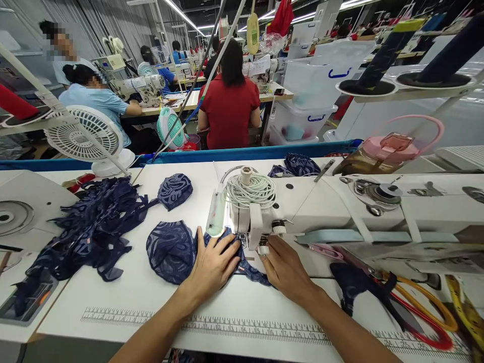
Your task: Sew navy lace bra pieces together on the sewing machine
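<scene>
My left hand (214, 264) lies flat with fingers spread on a navy lace bra piece (254, 271), just left of the needle area of a white sewing machine (259, 222). A rounded navy lace cup (170, 252) lies beside that hand's thumb; whether it joins the piece is hidden. My right hand (287, 269) is right of the presser foot, its fingers bent inward and pressed together. Its fingertips are partly behind the machine head, so what they grip cannot be made out. The piece's edge runs toward the heel of this hand.
Left lies a heap of navy fabric strips (102, 227) and a smaller cup (175, 191). At the right are red-handled scissors (423, 322) and a dark fabric scrap (350, 282). A printed ruler (249, 327) runs along the front edge. A person in red (230, 111) sits ahead.
</scene>
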A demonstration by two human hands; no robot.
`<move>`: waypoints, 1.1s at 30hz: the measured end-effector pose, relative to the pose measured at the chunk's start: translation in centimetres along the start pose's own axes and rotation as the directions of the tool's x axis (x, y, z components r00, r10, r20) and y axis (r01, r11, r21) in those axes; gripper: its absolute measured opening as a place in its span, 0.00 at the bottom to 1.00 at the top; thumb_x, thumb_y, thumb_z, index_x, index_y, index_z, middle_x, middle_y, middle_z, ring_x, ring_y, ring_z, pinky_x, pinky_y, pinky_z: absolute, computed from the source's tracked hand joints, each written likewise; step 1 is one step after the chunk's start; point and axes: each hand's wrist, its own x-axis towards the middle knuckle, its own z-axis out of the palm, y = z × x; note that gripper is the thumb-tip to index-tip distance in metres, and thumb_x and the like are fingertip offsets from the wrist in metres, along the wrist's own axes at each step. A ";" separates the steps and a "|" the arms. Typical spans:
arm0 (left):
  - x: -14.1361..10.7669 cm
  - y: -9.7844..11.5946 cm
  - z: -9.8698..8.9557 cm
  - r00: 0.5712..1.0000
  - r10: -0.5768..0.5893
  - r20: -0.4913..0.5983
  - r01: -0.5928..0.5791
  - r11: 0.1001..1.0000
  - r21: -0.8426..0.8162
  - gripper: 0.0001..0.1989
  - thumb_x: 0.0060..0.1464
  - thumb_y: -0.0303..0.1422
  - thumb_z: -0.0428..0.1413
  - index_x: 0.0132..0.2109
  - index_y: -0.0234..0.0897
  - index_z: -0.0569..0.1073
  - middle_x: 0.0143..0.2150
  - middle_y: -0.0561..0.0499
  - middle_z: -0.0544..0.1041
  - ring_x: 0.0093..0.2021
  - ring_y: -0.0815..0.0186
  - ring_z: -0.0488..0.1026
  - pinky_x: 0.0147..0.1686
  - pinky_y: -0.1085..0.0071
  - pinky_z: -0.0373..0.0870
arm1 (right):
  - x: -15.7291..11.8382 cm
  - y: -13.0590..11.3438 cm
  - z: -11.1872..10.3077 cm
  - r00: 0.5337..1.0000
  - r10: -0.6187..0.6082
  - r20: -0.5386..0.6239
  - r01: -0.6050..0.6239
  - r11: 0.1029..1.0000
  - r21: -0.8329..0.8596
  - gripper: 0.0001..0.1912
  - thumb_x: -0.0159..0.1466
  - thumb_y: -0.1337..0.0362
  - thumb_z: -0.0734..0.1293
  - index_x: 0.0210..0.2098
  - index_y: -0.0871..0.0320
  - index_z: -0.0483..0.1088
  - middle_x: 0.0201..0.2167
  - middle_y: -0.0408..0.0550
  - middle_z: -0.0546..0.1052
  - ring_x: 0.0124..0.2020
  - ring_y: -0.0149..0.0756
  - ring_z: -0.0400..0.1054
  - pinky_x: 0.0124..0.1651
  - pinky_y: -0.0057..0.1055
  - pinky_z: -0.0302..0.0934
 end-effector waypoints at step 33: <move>-2.0 1.4 0.1 0.964 0.186 -0.189 -0.166 0.979 0.118 0.13 0.63 0.22 0.45 0.44 0.36 0.74 0.28 0.55 0.69 0.31 0.69 0.65 0.63 0.42 0.50 | -3.8 -3.8 -0.1 0.968 -0.085 0.235 0.072 0.995 0.064 0.11 0.69 0.70 0.59 0.48 0.60 0.69 0.46 0.51 0.76 0.48 0.39 0.69 0.54 0.41 0.57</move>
